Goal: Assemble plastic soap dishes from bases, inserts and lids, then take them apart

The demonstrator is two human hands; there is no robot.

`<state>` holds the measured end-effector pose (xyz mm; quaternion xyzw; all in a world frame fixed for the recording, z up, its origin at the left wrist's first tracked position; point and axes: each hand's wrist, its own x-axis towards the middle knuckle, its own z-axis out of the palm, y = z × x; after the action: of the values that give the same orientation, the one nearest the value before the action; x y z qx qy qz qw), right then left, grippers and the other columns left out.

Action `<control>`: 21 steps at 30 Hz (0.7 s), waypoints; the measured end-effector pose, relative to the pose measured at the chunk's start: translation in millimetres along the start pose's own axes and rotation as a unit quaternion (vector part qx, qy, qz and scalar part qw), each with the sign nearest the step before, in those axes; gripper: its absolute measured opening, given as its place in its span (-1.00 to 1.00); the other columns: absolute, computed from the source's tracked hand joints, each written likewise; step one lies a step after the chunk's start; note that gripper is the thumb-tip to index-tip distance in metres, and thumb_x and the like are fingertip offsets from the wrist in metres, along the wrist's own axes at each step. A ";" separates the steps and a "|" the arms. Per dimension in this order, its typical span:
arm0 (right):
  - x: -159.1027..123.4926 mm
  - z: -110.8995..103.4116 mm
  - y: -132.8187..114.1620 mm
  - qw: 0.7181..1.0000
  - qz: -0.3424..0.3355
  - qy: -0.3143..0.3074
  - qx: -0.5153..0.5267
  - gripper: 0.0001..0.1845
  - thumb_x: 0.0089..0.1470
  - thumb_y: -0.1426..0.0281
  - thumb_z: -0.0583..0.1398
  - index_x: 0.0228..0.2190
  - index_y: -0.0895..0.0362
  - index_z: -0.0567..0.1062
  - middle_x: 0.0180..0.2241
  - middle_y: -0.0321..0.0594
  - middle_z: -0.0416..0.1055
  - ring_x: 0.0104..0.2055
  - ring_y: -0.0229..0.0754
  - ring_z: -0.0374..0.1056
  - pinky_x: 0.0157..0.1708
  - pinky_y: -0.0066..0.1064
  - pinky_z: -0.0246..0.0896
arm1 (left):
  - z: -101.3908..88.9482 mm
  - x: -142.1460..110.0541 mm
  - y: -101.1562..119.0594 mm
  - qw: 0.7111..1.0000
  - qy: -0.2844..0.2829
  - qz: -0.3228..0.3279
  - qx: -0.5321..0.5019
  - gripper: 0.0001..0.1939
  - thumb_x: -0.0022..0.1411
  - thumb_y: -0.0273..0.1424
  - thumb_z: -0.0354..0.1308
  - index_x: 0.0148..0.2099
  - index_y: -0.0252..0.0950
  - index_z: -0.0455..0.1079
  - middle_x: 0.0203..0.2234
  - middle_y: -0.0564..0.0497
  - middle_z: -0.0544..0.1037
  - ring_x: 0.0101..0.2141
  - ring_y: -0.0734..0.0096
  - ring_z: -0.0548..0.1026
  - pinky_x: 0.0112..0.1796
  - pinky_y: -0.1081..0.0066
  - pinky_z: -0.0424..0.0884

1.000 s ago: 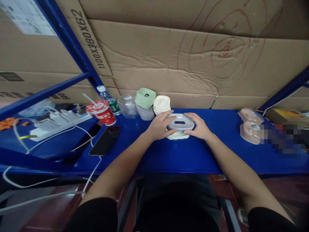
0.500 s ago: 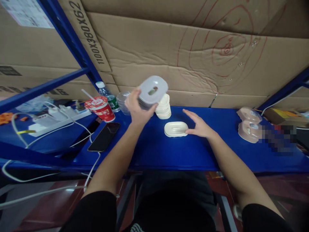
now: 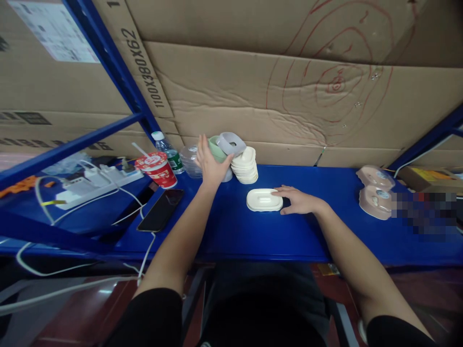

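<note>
At the back-left of the tabletop, my left hand [image 3: 212, 164] has its fingers spread along a pale green shell [image 3: 216, 150], with the thumb low at its right. A lilac-grey oval shell [image 3: 230, 142] with a slot leans on top of the green one, close to the thumb; firm contact is hard to make out. My right hand [image 3: 297, 199] lies low over the table, its fingertips on the right end of a cream oval moulded piece [image 3: 263, 199]. Its thumb is apart from the fingers. Beside the green shell stands a stack of cream pieces [image 3: 245, 166].
Clear plastic containers [image 3: 191, 161], a water bottle [image 3: 168, 153], a red cup with straw [image 3: 157, 171] and a phone [image 3: 161, 209] sit at the left. Two pinkish packs [image 3: 376, 193] lie at the right. Cardboard [image 3: 231, 91] closes off the back.
My left hand has carried the lilac-grey shell off the cream piece, leftward onto the green shell, and its grip has loosened. My right hand has lowered onto the cream piece's right end.
</note>
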<state>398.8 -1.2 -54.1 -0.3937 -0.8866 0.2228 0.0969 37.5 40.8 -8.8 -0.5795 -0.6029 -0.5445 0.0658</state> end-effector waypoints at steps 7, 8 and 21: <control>6.0 2.1 -4.6 0.997 -0.042 0.062 0.019 -0.43 -0.03 0.19 0.51 0.05 -0.10 0.66 0.20 -0.12 0.52 0.28 0.16 0.42 0.30 0.14 0.27 | -4.3 -3.8 2.4 0.996 -0.035 0.073 0.046 -0.01 0.17 0.17 0.30 0.49 -0.19 0.20 0.50 -0.35 0.09 0.45 -0.33 0.08 0.35 -0.28 -0.03; 6.2 2.5 -5.4 0.997 -0.044 0.066 0.023 -0.45 -0.03 0.21 0.51 0.04 -0.10 0.67 0.19 -0.13 0.53 0.27 0.14 0.43 0.29 0.11 0.28 | -5.4 -3.9 4.0 0.994 -0.044 0.090 0.052 -0.04 0.17 0.17 0.30 0.46 -0.19 0.25 0.50 -0.34 0.08 0.45 -0.35 0.05 0.35 -0.29 -0.05; 7.3 -0.7 -14.4 0.995 -0.065 0.076 0.024 -0.60 -0.02 0.31 0.49 -0.09 0.00 0.66 0.07 -0.13 0.59 0.18 0.09 0.49 0.23 0.02 0.33 | -11.7 -1.3 19.1 0.979 -0.093 0.170 0.063 -0.19 0.17 0.18 0.30 0.35 -0.09 0.39 0.44 -0.23 0.26 0.46 -0.31 0.05 0.38 -0.36 -0.37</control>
<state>384.8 -4.1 -46.6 -0.3481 -0.8949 0.2070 0.1876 46.2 26.4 6.0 -0.7162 -0.5324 -0.4297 0.1377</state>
